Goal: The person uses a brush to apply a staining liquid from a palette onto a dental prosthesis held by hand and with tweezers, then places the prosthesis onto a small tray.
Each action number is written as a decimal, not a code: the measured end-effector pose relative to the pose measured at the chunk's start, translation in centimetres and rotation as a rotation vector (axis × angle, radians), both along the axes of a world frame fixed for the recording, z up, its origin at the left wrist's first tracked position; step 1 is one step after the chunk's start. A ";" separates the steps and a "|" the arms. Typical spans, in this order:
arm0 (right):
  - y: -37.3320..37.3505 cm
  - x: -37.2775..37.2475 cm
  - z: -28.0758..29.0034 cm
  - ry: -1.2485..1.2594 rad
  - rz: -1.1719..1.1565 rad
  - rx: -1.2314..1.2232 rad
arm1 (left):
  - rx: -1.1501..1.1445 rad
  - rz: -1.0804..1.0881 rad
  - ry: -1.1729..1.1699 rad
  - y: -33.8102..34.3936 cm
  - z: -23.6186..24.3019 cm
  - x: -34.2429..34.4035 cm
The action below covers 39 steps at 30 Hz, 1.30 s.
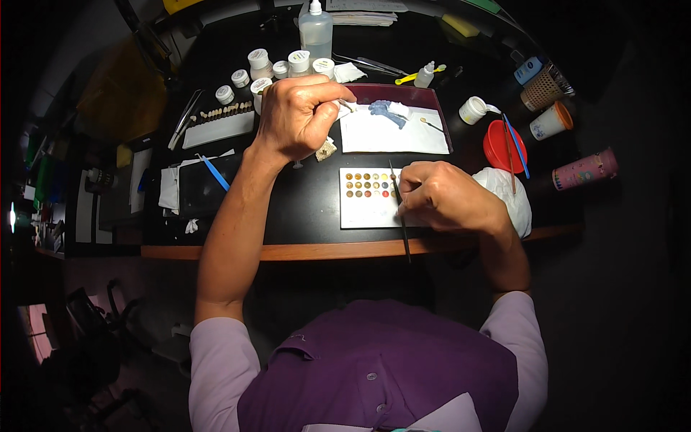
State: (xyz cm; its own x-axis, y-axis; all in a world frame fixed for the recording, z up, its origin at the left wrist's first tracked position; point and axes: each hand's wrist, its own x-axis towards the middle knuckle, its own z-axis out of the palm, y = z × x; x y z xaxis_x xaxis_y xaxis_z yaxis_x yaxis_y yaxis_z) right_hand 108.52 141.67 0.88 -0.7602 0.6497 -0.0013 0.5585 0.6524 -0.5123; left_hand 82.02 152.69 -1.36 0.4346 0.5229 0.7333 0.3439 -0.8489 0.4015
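My left hand point(294, 119) is raised over the table, its fingers pinched together. A small pale thing point(349, 106) shows at its fingertips, too small to name. My right hand point(450, 196) grips a slim dark paintbrush point(404, 234), held upright over the right side of a white palette point(371, 214). Rows of small round wells in brown, yellow, red and blue line the palette's upper part; my right hand hides some of them. Behind the palette lies a dark red tray point(443, 119) with white paper point(374, 140) and a bluish-grey cloth or paste point(389, 115) on it.
Several white-lidded jars point(299, 61) and a clear squeeze bottle point(315, 32) stand at the back. Left are a row of tooth-coloured shade tabs point(227, 111), tweezers point(185, 119) and a blue tool point(214, 173). A red bowl point(497, 147), crumpled white tissue point(515, 205) and pink tumbler point(584, 169) stand right.
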 end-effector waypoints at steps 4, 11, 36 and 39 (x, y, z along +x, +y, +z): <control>-1.2 -0.8 0.3 -0.123 -0.018 0.149 | -0.064 0.006 -0.003 -0.3 0.0 0.0; -1.5 -1.5 0.3 -0.131 0.096 0.326 | -0.132 -0.090 -0.091 0.0 -0.4 -0.2; 2.5 -4.4 -1.0 1.304 -0.376 0.444 | -0.379 -0.262 -0.034 -1.7 1.4 1.0; 1.7 -4.5 -1.3 1.247 -0.328 0.319 | -0.371 -0.305 0.012 -1.4 0.9 0.9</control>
